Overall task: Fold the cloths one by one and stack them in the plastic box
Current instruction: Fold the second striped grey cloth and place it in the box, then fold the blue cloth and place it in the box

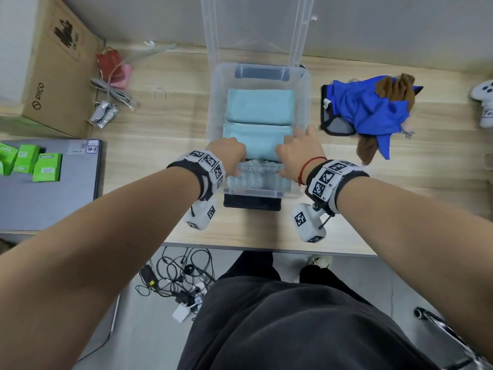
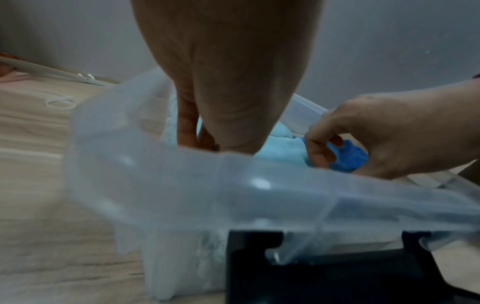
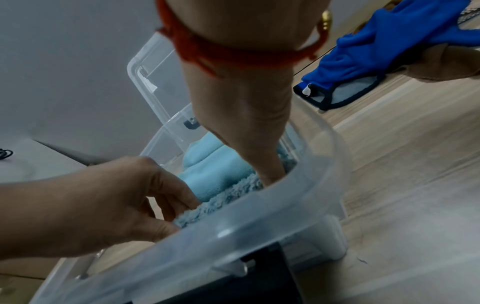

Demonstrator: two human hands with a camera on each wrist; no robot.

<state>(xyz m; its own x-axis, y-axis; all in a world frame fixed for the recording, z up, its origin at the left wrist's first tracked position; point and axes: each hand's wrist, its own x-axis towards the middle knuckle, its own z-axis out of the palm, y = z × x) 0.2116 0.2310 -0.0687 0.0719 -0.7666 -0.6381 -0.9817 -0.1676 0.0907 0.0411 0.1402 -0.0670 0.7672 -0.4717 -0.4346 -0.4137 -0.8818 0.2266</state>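
A clear plastic box [image 1: 214, 102] stands mid-table. It holds two folded light blue cloths [image 1: 260, 105] side by side, and a fluffy grey-blue cloth [image 1: 256, 177] at its near end. Both hands reach into that near end. My left hand [image 1: 232, 156] pinches the fluffy cloth's left edge, thumb against curled fingers, as the right wrist view shows [image 3: 166, 197]. My right hand [image 1: 298, 153] grips its right side by the box wall, with curled fingers [image 2: 324, 144]; the fingertips are hidden behind the rim [image 3: 311, 185]. Unfolded blue, brown and grey cloths [image 1: 368, 108] lie heaped right of the box.
The box lid [image 1: 253, 22] stands upright behind the box. On the left are a cardboard box [image 1: 53, 62], a grey laptop [image 1: 48, 198] carrying green packets [image 1: 32, 161], cables and foil packets [image 1: 104, 116]. A white plush toy [image 1: 484, 102] sits far right. The table's front edge [image 1: 266, 247] is just below my wrists.
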